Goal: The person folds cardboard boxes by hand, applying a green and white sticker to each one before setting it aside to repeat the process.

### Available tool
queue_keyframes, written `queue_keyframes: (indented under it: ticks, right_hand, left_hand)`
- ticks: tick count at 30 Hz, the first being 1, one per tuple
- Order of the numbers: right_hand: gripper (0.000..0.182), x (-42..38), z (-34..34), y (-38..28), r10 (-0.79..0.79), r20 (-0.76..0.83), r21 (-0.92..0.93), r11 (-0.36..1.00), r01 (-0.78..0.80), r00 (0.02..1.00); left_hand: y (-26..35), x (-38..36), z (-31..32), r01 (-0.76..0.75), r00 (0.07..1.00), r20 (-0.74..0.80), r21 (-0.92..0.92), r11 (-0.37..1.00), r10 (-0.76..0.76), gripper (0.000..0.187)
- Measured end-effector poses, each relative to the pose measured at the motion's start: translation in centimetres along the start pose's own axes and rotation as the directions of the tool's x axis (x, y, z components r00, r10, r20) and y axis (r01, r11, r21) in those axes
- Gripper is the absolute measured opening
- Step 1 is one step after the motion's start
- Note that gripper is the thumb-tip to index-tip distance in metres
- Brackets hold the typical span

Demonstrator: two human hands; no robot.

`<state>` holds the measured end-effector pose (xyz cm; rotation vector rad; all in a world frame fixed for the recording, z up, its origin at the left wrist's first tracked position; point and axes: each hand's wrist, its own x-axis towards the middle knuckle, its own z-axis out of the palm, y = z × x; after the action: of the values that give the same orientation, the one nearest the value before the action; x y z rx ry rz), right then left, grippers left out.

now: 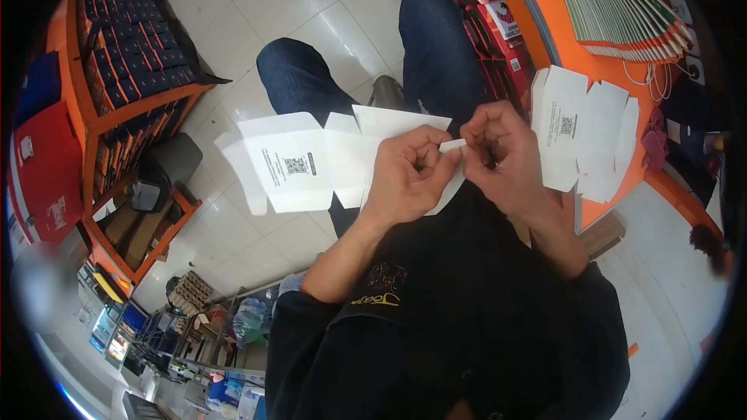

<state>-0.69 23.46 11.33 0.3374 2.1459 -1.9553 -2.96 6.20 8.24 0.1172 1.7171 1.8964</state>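
Note:
An unfolded white carton [289,163] with a printed QR code stretches across above my lap. My left hand [412,175] pinches a flap near the carton's right end between thumb and fingers. Close beside it, my right hand [504,157] has its fingers curled together at the edge of the same flap; what lies between those fingertips is too small to make out. More flat white cartons [562,120], also with a QR code, rest on the orange table to the right of my right hand.
Orange shelves [92,128] with dark boxes stand at the left. Green and white paper bags [622,12] lie fanned on the orange table [603,70]. Red boxes [498,54] are stacked beneath its edge. A dark bin [167,163] sits by the shelves.

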Motion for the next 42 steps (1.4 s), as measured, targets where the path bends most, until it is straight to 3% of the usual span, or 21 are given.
queue_keyframes:
  ticks: [8,10,11,13,15,17,19,21,23,25,27,28,30,31,33,34,35,37,40,42]
  right_hand:
    - [0.028,-0.5,0.2,-0.3,-0.079,-0.002,-0.183,0.98,0.078,0.997]
    - [0.03,-0.3,0.2,-0.4,0.04,-0.045,-0.014,0.999,-0.041,0.998]
    - [0.03,-0.1,-0.1,-0.3,0.041,-0.046,-0.013,0.999,-0.042,0.998]
    - [0.031,0.5,-0.8,0.0,0.143,0.044,0.232,0.961,-0.15,0.989]
    - [0.031,0.5,-0.7,0.3,0.151,0.031,0.245,0.957,-0.154,0.988]
    - [0.03,0.4,-0.4,0.8,0.159,0.021,0.258,0.953,-0.159,0.987]
    - [0.028,-0.3,0.3,1.1,-0.025,-0.048,0.055,0.998,0.028,0.999]
    - [0.021,-0.8,0.5,1.0,-0.085,0.008,0.052,0.995,0.085,0.996]
    - [0.013,-1.0,0.8,0.6,-0.018,0.026,0.068,0.998,0.016,0.999]
    - [0.009,-1.0,-0.2,1.0,-0.014,0.052,0.094,0.996,0.009,0.999]
    - [0.013,-1.0,-1.3,0.9,0.201,0.087,0.162,0.964,-0.212,0.976]
    - [0.013,-1.0,-1.9,0.9,0.202,0.084,0.158,0.964,-0.214,0.976]
    - [0.016,-0.5,-2.8,0.9,0.08,-0.22,-0.209,0.97,-0.127,0.972]
    - [0.016,0.1,-3.0,0.7,0.079,-0.223,-0.207,0.97,-0.127,0.972]
    - [0.02,1.4,-3.5,0.2,0.108,-0.077,-0.307,0.943,-0.127,0.991]
    - [0.022,1.9,-3.5,0.1,0.195,-0.002,-0.283,0.941,-0.187,0.981]
    - [0.022,2.3,-3.7,0.0,0.192,-0.009,-0.284,0.941,-0.187,0.981]
    - [0.015,2.7,-3.6,-0.1,0.388,0.096,-0.191,0.911,-0.366,0.917]
    - [0.021,2.8,-4.1,-0.9,0.474,0.153,-0.17,0.877,-0.449,0.867]
    - [0.018,2.7,-3.8,-1.4,0.443,0.182,-0.177,0.893,-0.414,0.878]
  left_hand:
    - [0.0,0.2,0.0,0.034,0.999,0.02,-0.032,0.999,-0.034,0.009]
    - [0.2,0.5,-0.3,0.033,0.999,0.037,-0.03,0.999,-0.032,0.009]
    - [0.3,0.5,-0.4,0.034,0.998,0.052,-0.028,0.999,-0.032,0.01]
    - [0.1,0.3,-0.7,0.051,0.996,0.069,-0.018,0.999,-0.049,0.013]
    - [0.2,0.3,-0.3,0.062,0.994,0.086,-0.011,0.998,-0.061,0.016]
    - [0.6,0.0,1.0,0.063,0.983,-0.158,-0.165,0.984,-0.089,0.018]
    - [-0.4,-0.9,1.3,0.055,0.986,-0.141,-0.233,0.971,-0.09,0.021]
    - [-0.9,-1.4,1.1,0.049,0.988,-0.123,-0.299,0.953,-0.089,0.024]
    - [-1.0,-1.6,0.9,0.171,0.981,-0.056,-0.219,0.961,-0.188,0.024]
    - [-1.6,-1.5,0.8,0.219,0.974,0.017,-0.297,0.93,-0.224,0.024]
    - [-1.9,-1.5,1.0,0.243,0.969,0.031,-0.284,0.928,-0.244,0.02]
    - [-1.9,-1.3,1.0,0.243,0.969,0.034,-0.287,0.926,-0.244,0.02]
    - [-1.8,-1.1,1.1,0.271,0.954,-0.035,-0.312,0.911,-0.296,0.017]
    - [-1.7,-1.1,1.1,0.272,0.955,-0.033,-0.31,0.911,-0.296,0.017]
    - [-1.6,-1.4,1.3,0.313,0.937,-0.036,-0.358,0.88,-0.348,0.017]
    - [-1.6,-1.4,1.3,0.319,0.937,-0.023,-0.353,0.88,-0.349,0.017]
    - [-1.6,-1.2,1.3,0.349,0.927,0.007,-0.377,0.858,-0.374,0.017]
    - [-1.1,-1.1,1.2,0.377,0.915,0.027,-0.407,0.832,-0.402,0.017]
    - [-0.2,-0.8,0.9,0.42,0.895,0.029,-0.394,0.817,-0.446,0.018]
    - [0.1,-0.8,0.9,0.448,0.883,0.085,-0.45,0.773,-0.462,0.017]
